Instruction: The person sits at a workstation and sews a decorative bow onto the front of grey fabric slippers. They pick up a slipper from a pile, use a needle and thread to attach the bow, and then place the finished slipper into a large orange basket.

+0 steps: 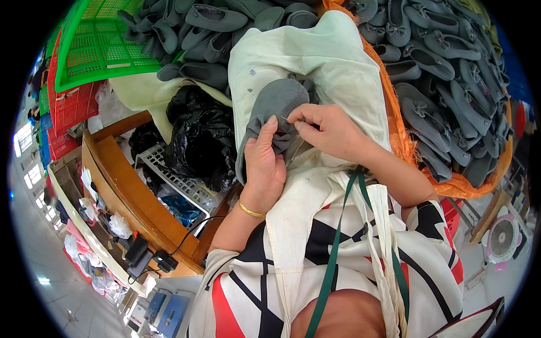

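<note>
Bright, even light; windows at left glare white; outer edges bend.

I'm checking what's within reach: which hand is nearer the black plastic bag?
Left. The left hand is just right of the black plastic bag; the right hand is farther right.

Gold bracelet, white-black-red patterned shirt

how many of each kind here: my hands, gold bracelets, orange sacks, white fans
Hands: 2 (left hand, right hand)
Gold bracelet: 1
Orange sack: 1
White fan: 1
Total: 5
</note>
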`<state>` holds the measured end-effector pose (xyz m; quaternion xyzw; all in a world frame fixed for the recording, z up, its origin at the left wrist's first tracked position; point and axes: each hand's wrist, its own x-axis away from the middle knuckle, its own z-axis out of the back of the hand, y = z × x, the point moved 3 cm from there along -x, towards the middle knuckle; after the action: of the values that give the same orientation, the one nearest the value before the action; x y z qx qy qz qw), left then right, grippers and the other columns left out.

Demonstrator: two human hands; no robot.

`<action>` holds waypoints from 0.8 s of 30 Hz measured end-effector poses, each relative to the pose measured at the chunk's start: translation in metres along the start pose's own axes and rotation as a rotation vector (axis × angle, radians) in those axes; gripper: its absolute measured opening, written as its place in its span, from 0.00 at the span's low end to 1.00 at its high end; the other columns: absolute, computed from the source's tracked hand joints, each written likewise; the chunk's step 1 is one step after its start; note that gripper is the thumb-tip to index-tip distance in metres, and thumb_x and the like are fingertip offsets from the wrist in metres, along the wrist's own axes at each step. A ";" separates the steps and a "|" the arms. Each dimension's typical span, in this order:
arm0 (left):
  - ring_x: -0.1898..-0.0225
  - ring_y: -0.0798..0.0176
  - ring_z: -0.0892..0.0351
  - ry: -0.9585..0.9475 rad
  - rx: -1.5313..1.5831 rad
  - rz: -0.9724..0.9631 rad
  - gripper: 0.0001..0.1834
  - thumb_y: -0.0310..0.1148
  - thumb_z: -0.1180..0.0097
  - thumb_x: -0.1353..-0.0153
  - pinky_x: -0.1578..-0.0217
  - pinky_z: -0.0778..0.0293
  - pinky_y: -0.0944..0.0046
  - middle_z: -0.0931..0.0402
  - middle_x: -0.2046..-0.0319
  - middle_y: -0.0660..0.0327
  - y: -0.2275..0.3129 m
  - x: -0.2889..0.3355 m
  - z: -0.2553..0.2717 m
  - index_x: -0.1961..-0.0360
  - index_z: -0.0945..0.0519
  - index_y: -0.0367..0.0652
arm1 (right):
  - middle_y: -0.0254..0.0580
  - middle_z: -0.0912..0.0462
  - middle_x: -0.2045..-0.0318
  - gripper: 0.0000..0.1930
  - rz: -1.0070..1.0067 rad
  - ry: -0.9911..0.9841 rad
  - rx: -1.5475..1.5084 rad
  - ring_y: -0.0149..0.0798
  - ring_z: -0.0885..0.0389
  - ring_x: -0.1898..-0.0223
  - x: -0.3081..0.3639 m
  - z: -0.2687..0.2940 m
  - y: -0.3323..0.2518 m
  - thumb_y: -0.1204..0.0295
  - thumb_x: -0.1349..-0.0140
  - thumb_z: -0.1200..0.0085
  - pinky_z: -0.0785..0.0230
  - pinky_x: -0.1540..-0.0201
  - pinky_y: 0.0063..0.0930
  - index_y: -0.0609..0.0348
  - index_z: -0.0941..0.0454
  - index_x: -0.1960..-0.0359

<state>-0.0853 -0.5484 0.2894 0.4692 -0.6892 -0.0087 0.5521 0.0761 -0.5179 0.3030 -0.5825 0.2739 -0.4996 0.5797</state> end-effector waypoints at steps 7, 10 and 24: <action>0.53 0.68 0.21 -0.006 -0.017 0.036 0.13 0.32 0.36 0.38 0.48 0.27 0.65 0.19 0.55 0.62 -0.003 -0.001 0.004 0.55 0.21 0.39 | 0.48 0.20 0.77 0.08 0.007 0.023 -0.030 0.42 0.23 0.77 -0.002 0.001 -0.001 0.74 0.42 0.46 0.30 0.69 0.32 0.65 0.20 0.64; 0.53 0.67 0.22 -0.046 -0.027 -0.011 0.14 0.31 0.36 0.38 0.47 0.28 0.65 0.19 0.55 0.62 -0.003 0.003 -0.002 0.53 0.21 0.39 | 0.34 0.24 0.77 0.07 -0.063 -0.045 -0.062 0.24 0.31 0.74 -0.004 -0.001 0.000 0.75 0.37 0.47 0.35 0.69 0.22 0.66 0.22 0.60; 0.52 0.66 0.21 -0.040 -0.026 -0.015 0.15 0.29 0.38 0.38 0.47 0.27 0.64 0.19 0.53 0.61 -0.004 -0.004 0.005 0.51 0.22 0.38 | 0.52 0.17 0.70 0.08 0.119 0.062 0.028 0.52 0.18 0.69 0.007 -0.010 0.017 0.73 0.35 0.49 0.27 0.65 0.38 0.61 0.24 0.57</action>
<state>-0.0868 -0.5503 0.2819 0.4667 -0.6964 -0.0311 0.5443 0.0737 -0.5310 0.2871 -0.5413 0.3187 -0.4857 0.6079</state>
